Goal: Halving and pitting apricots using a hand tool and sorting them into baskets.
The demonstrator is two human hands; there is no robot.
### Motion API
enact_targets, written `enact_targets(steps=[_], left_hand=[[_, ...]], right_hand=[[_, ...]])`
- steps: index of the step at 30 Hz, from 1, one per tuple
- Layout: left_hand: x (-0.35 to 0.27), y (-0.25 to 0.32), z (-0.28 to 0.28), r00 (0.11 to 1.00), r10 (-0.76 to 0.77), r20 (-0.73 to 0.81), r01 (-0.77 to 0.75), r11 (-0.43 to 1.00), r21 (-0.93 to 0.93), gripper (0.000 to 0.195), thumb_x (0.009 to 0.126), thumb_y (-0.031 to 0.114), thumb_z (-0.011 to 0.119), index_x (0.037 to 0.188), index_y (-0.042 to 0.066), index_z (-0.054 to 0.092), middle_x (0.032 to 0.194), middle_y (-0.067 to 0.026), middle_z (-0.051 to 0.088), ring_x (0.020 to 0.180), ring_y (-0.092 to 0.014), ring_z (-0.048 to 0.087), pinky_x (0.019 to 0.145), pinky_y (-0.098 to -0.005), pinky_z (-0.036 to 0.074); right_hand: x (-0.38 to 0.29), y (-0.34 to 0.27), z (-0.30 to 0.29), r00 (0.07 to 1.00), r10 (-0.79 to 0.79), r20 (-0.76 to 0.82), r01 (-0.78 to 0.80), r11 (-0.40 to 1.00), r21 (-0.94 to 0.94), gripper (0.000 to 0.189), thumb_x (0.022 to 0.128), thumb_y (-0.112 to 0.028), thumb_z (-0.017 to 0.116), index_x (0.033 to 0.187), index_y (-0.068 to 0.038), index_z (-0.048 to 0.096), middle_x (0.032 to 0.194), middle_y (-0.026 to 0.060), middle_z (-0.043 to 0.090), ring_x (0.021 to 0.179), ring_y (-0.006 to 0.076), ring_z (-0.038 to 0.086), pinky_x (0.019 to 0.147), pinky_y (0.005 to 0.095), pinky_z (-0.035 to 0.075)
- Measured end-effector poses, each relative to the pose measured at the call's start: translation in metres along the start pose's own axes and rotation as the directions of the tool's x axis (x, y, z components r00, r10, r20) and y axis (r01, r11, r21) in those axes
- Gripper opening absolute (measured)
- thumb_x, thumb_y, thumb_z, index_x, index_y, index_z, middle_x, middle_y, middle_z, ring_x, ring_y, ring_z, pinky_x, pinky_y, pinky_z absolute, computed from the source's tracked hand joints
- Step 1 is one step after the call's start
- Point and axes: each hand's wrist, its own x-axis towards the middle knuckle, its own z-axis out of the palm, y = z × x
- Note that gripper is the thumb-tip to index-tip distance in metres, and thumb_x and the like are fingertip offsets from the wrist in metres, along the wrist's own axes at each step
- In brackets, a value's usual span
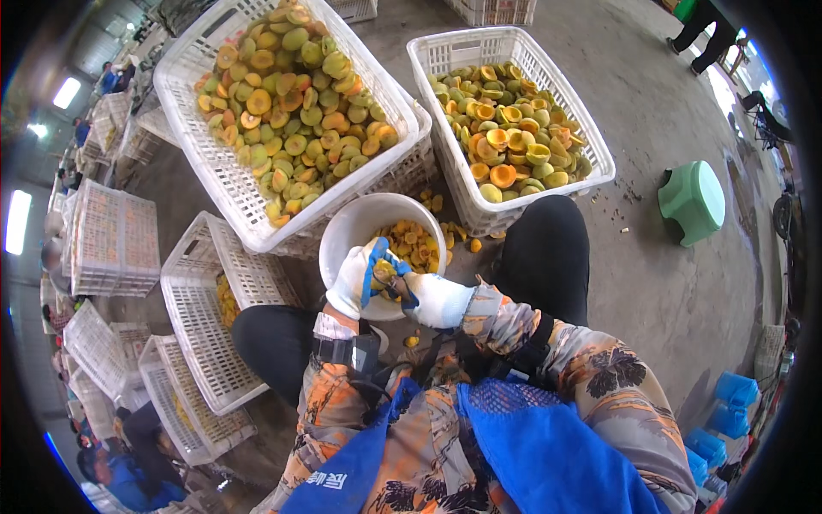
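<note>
Both of my hands wear white gloves with blue palms and meet over a white plastic bucket (334, 225) between my knees. My left hand (358, 276) is closed around a yellow-green fruit piece (384, 271). My right hand (431, 297) grips a small dark tool (402, 288) against that fruit; its exact kind is hidden by the fingers. Orange and yellow fruit pieces (414, 243) lie inside the bucket. Ahead on the left, a large white plastic crate (192, 128) is heaped with halved green-orange fruit (282, 115). The white crate (443, 46) ahead on the right holds hollowed fruit halves (507, 128).
White crates (212, 360) stand at my left, with stacked crates (115, 238) beyond. A green plastic stool (693, 202) is on the floor to the right. Fruit scraps (475, 245) lie beside the bucket. Other people (703, 32) are at the far right and along the left.
</note>
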Motion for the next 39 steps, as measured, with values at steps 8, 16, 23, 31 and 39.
enact_targets(steps=[8, 16, 23, 31, 39], left_hand=[[-0.002, -0.004, 0.004, 0.998, 0.057, 0.022, -0.057, 0.998, -0.011, 0.042, 0.093, 0.034, 0.042, 0.081, -0.003, 0.057, 0.074, -0.0156, 0.062, 0.064, -0.024, 0.062, 0.057, -0.032, 0.051], [0.004, -0.02, 0.021, 0.955, 0.22, -0.197, -0.247, 0.961, -0.127, 0.052, 0.093, 0.042, 0.037, 0.08, -0.002, 0.06, 0.071, -0.0122, 0.063, 0.056, -0.017, 0.055, 0.056, -0.0289, 0.046], [0.014, -0.017, 0.019, 0.98, 0.193, -0.055, -0.199, 0.907, -0.372, 0.054, 0.091, 0.047, 0.038, 0.08, -0.001, 0.06, 0.063, -0.0102, 0.058, 0.054, -0.019, 0.052, 0.05, -0.0287, 0.043], [0.025, -0.034, -0.002, 0.989, 0.101, 0.11, -0.026, 0.842, -0.539, 0.058, 0.087, 0.057, 0.039, 0.094, 0.004, 0.061, 0.068, -0.0086, 0.06, 0.051, -0.017, 0.05, 0.048, -0.0276, 0.042], [0.023, -0.045, -0.012, 0.84, 0.09, -0.535, -0.239, 0.946, -0.217, 0.06, 0.09, 0.056, 0.031, 0.097, 0.003, 0.059, 0.066, -0.0078, 0.06, 0.045, -0.01, 0.044, 0.04, -0.0215, 0.033]], right_hand=[[-0.005, -0.011, -0.021, 0.95, 0.044, 0.309, -0.093, 0.985, 0.146, 0.017, 0.082, -0.017, 0.047, 0.086, -0.001, 0.049, 0.056, 0.0078, 0.052, 0.05, 0.0197, 0.057, 0.047, 0.031, 0.046], [-0.007, -0.018, -0.017, 0.94, 0.043, 0.339, -0.225, 0.826, 0.517, 0.016, 0.078, -0.016, 0.057, 0.083, -0.003, 0.048, 0.057, 0.0041, 0.05, 0.037, 0.0142, 0.045, 0.033, 0.028, 0.037], [-0.009, -0.015, -0.018, 0.871, -0.007, 0.492, -0.458, 0.353, 0.816, 0.019, 0.083, -0.021, 0.058, 0.077, -0.006, 0.049, 0.051, -0.0012, 0.04, 0.034, 0.0083, 0.036, 0.03, 0.0235, 0.03], [-0.004, 0.001, 0.012, 0.82, -0.42, 0.389, -0.456, -0.069, 0.887, 0.025, 0.084, -0.023, 0.06, 0.097, -0.005, 0.049, 0.058, -0.0035, 0.04, 0.036, 0.0036, 0.032, 0.031, 0.0184, 0.025], [0.012, 0.021, 0.014, 0.905, 0.227, 0.36, -0.407, 0.211, 0.889, 0.019, 0.083, -0.022, 0.061, 0.092, -0.009, 0.05, 0.059, -0.0011, 0.045, 0.035, 0.0084, 0.035, 0.031, 0.0238, 0.027]])
